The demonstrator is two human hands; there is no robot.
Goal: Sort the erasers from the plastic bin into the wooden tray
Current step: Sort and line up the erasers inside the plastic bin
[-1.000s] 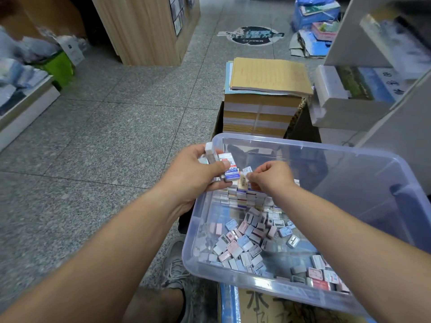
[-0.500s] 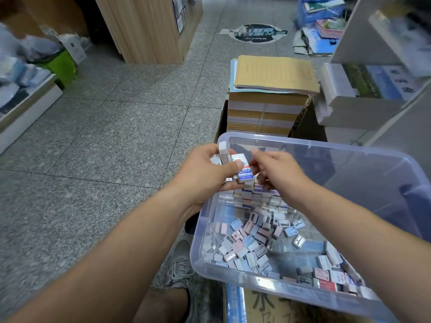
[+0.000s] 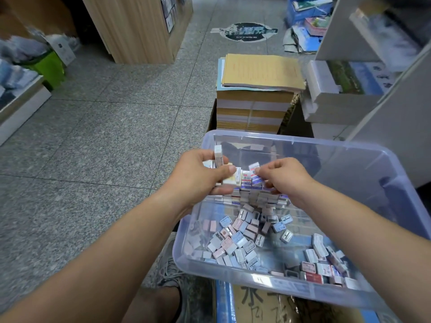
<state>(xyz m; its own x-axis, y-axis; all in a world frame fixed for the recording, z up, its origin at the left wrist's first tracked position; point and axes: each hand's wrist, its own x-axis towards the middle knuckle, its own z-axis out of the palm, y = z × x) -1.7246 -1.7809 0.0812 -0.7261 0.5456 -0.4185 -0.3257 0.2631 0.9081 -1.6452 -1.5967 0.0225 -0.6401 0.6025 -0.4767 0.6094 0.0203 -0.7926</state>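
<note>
A clear plastic bin (image 3: pixel 349 150) holds a stacked row of boxed erasers (image 3: pixel 254 197) at its far left and several loose small erasers (image 3: pixel 235 243) scattered across its floor. My left hand (image 3: pixel 198 180) grips a bundle of erasers (image 3: pixel 229 176) over the bin's left corner, one white eraser sticking up above the fingers. My right hand (image 3: pixel 282 176) pinches a single eraser (image 3: pixel 254 167) just right of that bundle, above the stack. No wooden tray is in view.
A pile of tan paper pads (image 3: pixel 254 96) stands just beyond the bin. White boxes (image 3: pixel 326 99) and a shelf unit sit at the right, a wooden cabinet (image 3: pixel 140 29) at the back. My shoe (image 3: pixel 172 269) is below the bin on the grey tiled floor.
The view shifted slightly and the bin looks nearer. My right hand drew back a little from the left hand's bundle and now pinches one eraser above the stack.
</note>
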